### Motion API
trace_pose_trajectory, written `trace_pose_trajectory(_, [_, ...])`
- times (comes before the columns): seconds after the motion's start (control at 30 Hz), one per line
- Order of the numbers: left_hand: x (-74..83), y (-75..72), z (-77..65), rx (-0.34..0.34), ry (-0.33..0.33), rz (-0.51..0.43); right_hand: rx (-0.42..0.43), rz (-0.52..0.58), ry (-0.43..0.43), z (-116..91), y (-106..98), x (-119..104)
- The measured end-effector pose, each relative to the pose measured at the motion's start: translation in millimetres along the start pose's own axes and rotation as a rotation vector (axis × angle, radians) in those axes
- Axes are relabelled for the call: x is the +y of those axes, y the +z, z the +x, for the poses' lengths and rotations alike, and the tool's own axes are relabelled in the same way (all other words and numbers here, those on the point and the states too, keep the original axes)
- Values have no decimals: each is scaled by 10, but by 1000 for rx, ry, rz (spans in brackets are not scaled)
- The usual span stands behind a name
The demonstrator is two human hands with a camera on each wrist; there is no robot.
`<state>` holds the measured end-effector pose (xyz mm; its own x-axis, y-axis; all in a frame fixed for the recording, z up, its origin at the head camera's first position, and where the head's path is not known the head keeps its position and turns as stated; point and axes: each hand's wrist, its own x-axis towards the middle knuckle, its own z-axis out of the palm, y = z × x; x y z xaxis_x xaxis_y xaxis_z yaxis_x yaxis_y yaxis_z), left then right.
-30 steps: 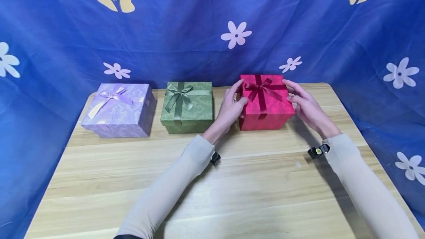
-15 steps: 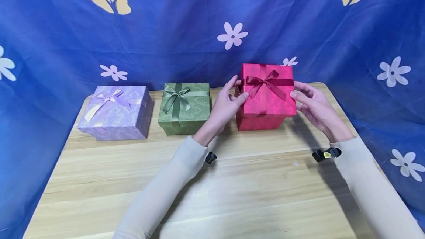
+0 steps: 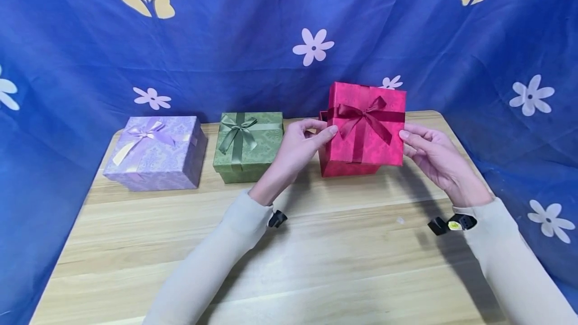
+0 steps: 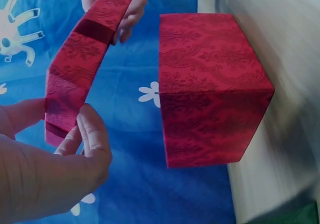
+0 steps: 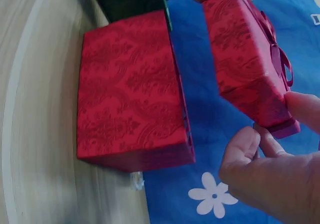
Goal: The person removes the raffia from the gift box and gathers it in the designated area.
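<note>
A red box lid with a dark red ribbon bow is raised and tilted above its red box base. My left hand pinches the lid's left edge between thumb and fingers. On the opposite edge, my right hand pinches it the same way. In the left wrist view the lid is well apart from the base. The right wrist view also shows a gap between lid and base. The inside of the base is hidden.
A green gift box with a bow stands left of the red base. Farther left is a lilac gift box, also bowed. All stand near the back edge of the wooden table, before a blue flowered curtain.
Both hands have lifted the red lid off its base and tilted it, its top turning toward me. It has moved slightly right; the base stays on the table.
</note>
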<state>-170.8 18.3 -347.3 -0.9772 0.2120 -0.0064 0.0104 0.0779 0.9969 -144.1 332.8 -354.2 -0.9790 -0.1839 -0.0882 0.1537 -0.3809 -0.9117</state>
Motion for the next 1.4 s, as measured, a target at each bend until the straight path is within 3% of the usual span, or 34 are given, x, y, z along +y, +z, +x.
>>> trace_pose_trajectory(0.3, [58,-58,-179,-26,107,48,34,-76,-63,-204,37,0])
trace_pose_trajectory(0.5, [103,-74,-312,-109,100,27,26,-116,-129,-393,32,29])
trace_pose_trajectory(0.63, [125,-56,-423,-187,63,-12,44,-325,-251,-522,2,68])
trace_pose_trajectory(0.77, [105,-22,-514,-209,60,-11,35,-571,-349,-645,-65,117])
trace_pose_trajectory(0.83, [79,-8,-550,-215,60,-3,9,-616,-383,-699,-99,152])
trace_pose_trajectory(0.97, [4,6,-629,-249,45,-40,-9,-602,-424,-803,-156,262])
trace_pose_trajectory(1.17, [-123,28,-806,-291,7,-124,65,-591,-368,-1026,-222,410])
trace_pose_trajectory(1.4, [-258,64,-969,-311,8,-25,-130,-318,-260,-1144,-288,497])
